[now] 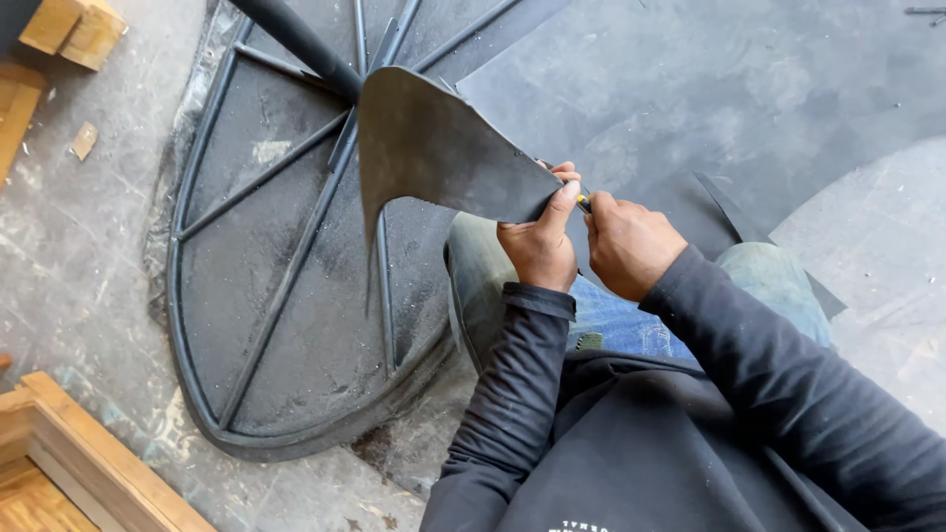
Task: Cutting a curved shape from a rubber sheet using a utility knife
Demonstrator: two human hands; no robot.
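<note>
**Dark rubber sheet held taut for a blade at its edge**

The dark rubber sheet [434,148], a curved offcut with a pointed lower tip, is held up at the centre of the frame, above the knees. Its right corner is pinched between thumb and fingers of the left hand [540,246], apparently so that the edge stays stiff. The right hand [629,244] is closed around a small yellow-tipped cutting tool [583,202], which is pressed against that same corner; the two hands are set close together, almost touching. A round black metal frame [286,296] with spokes is laid flat on the concrete floor [89,256] at the left. Wooden pieces [74,30] are seen at the upper left, a wooden frame [69,463] at the lower left.
</note>
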